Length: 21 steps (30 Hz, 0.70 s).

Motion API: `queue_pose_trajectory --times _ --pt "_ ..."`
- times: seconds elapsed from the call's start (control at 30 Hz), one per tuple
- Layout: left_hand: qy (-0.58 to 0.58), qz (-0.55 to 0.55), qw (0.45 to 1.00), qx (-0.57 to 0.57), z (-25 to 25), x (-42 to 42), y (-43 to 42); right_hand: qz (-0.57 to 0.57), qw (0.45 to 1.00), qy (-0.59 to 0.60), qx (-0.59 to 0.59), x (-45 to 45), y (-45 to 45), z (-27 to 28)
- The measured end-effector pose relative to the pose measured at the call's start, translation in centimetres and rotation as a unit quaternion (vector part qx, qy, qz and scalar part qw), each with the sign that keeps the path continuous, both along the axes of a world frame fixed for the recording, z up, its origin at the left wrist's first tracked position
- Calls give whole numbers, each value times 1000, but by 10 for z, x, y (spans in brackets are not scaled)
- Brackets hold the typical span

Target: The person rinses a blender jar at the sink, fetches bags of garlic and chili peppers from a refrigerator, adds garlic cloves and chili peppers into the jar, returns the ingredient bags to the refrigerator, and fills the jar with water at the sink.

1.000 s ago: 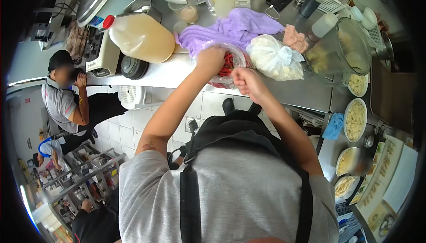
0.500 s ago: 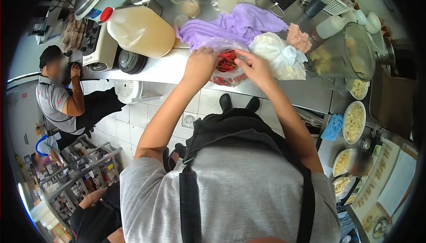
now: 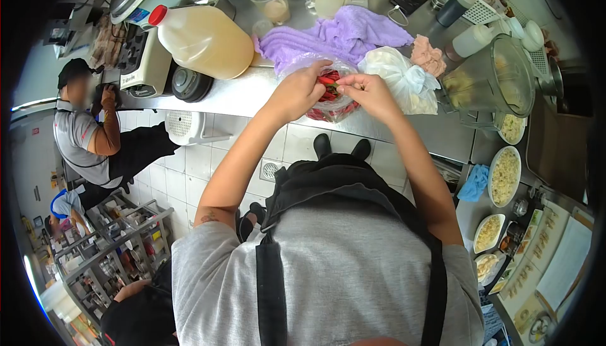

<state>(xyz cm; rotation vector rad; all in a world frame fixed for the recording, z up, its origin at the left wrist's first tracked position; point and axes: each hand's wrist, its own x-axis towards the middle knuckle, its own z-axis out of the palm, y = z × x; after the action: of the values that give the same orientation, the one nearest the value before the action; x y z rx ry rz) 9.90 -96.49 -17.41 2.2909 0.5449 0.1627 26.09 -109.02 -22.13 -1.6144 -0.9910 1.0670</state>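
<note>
A clear plastic bag of red chili peppers (image 3: 333,113) lies at the counter's front edge, its mouth open toward me. My left hand (image 3: 299,93) is closed over the bag's left side, with a red chili pepper (image 3: 327,81) between its fingertips. From the right, my right hand (image 3: 372,96) pinches the green stem end of that same chili. Both hands are just above the bag's opening and partly cover it. Right of my right hand sits a tied white plastic bag (image 3: 394,71). Behind the chilies, a purple towel (image 3: 344,33) is bunched up.
A large jug with a red cap (image 3: 205,43) stands at the left, beside a black round-based part (image 3: 189,84). To the right are a clear blender jar (image 3: 492,84), squeeze bottles and food bowls (image 3: 504,175). Co-workers (image 3: 88,125) are at the left, near a white stool (image 3: 183,128).
My right hand has gone from open fingers beside the bag to a pinch on a chili's stem end. My left hand has drawn slightly closer, and the chili is now raised between them.
</note>
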Motion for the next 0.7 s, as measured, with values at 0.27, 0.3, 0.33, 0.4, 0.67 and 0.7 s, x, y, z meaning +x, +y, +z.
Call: queue_pose_trajectory --times 0.27,0.3,0.33,0.4,0.67,0.7 --pt "-13 -127 990 64 -3 7 -5 54 998 -25 -38 9 1 11" --pt "-27 -134 988 72 -3 9 -4 52 998 -20 -36 9 1 10" --pt "-41 -142 986 81 -3 10 -4 51 998 -17 -34 10 1 10" --pt "-28 -140 988 61 1 12 -1 42 999 -18 -20 11 1 9" --pt "-34 -122 986 106 3 13 -3 89 945 -313 -23 6 -7 27" --pt "-33 -121 984 130 0 14 -2 91 932 -349 -8 5 -8 29"
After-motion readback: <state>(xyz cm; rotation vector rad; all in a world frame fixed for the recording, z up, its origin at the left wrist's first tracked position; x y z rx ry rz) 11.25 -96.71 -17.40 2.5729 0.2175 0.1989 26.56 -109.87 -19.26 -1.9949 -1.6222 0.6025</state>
